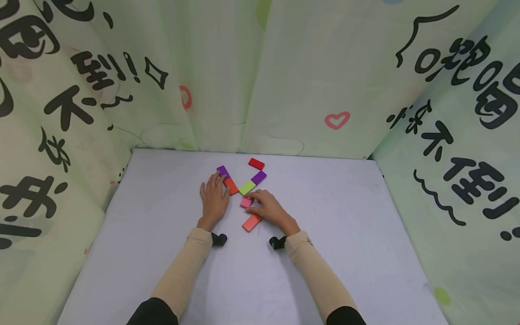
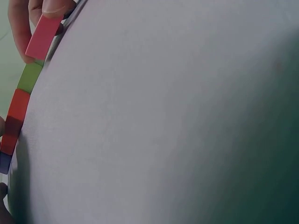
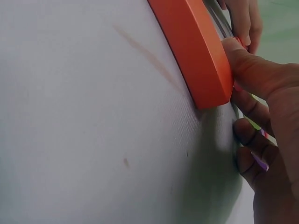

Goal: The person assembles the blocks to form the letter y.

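Observation:
A pink block (image 1: 245, 202) lies between the thumb and forefinger of my right hand (image 1: 270, 210), which pinches it. The left wrist view shows the same pink block (image 2: 44, 37) close to the green end. My left hand (image 1: 214, 198) rests with its fingertips on a purple block (image 1: 223, 170), its thumb beside the orange-red block (image 1: 231, 186) joined end to end with it. A lime-green block (image 1: 247, 188) and another purple block (image 1: 259, 177) form a second slanted row. Below the right hand lies a coral-orange block (image 1: 251, 223), large in the right wrist view (image 3: 196, 51).
A red block (image 1: 256, 164) lies behind the two rows. All of the blocks are on a white-covered table (image 1: 333, 253). Pale green curtains (image 1: 292, 81) with printed black characters surround its back and sides.

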A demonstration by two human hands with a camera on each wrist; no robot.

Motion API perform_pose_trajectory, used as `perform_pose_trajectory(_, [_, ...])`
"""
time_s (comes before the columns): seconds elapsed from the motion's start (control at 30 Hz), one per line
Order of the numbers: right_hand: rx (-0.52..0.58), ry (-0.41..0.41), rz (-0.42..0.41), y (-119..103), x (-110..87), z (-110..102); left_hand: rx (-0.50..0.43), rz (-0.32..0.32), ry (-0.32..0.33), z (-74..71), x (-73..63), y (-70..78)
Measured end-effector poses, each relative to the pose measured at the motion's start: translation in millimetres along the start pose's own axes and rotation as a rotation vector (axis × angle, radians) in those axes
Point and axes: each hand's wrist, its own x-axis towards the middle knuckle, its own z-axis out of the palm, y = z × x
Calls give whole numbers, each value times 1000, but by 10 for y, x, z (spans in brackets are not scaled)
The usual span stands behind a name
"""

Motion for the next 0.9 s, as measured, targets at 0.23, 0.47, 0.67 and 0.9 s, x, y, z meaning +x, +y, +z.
perform_pose_trajectory(0.23, [-8,7,15,-61,23,38,-3,9,13,17,1,-22])
perform_pose_trajectory(0.47, [-6,20,14,-72,36,64,-14,18,38,34,2,-27])
perform_pose_trajectory(0.67, [51,59,4,-69,27,53,-78,13,66,18,-3,-25])
perform_pose_trajectory(0.9, [2,245,-68,-49,72,48,-113,45,81,-1,-28,-57])
